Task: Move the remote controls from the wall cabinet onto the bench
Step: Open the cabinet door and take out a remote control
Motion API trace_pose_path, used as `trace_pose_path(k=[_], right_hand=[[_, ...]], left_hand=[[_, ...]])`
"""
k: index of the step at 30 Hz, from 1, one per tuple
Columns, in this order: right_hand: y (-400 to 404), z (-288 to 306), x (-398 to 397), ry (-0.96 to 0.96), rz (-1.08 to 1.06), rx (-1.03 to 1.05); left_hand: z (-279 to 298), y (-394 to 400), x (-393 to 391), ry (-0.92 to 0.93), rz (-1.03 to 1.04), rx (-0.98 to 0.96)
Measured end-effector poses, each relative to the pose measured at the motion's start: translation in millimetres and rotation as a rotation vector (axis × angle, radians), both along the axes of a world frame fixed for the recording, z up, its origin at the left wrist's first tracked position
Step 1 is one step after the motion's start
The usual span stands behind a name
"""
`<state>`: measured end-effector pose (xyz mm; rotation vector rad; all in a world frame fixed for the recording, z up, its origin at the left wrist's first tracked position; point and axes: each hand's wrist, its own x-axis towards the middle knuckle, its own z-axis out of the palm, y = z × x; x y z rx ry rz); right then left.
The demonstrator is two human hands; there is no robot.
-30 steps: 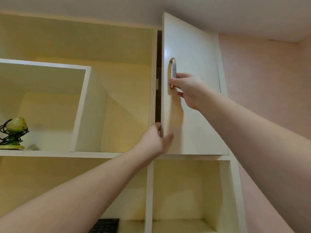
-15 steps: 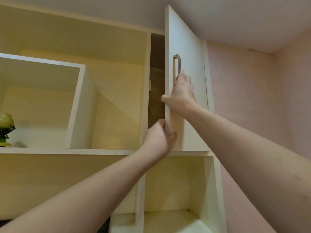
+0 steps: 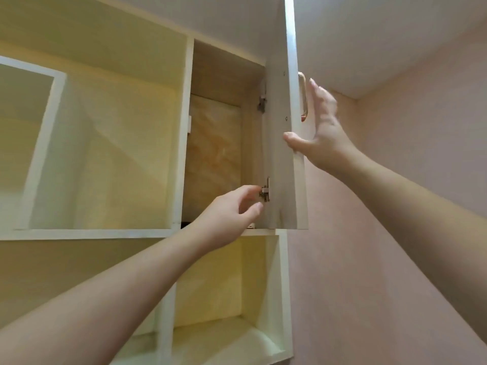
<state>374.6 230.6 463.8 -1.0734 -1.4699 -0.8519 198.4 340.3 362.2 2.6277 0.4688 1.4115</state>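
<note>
Remotes cannot be made out; only a dark sliver and a small white bit are seen low in the cabinet by the left wrist, too hidden to identify. The door is swung wide, edge-on to the camera, and is touched by the right hand, fingers straight beside the handle, thumb on the door's edge. The left hand is reached into the opening near the lower hinge, fingers loosely curled, nothing held.
</note>
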Motion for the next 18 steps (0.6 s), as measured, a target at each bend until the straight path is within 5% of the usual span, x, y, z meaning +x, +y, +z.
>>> trace_pose_path(k=[3,7,13,18], right_hand=[[-6.7,-1.4,6.3,-0.356,-0.398,0.121],[-15.1,-9.2,37.5,-0.649,-0.785,0.032],[-28.0,-48.5,75.8,-0.566,-1.057,-0.313],[-25.1,-57.4,89.5,-0.553,-0.996,-0.275]], left_hand=[[-4.0,10.3,0.0,0.066,0.149,0.107],[-6.7,11.2,5.8,0.158,0.295,0.315],[-10.2,6.7,22.6,0.187,0.371,0.400],[-15.7,12.4,37.2,0.219,0.461,0.441]])
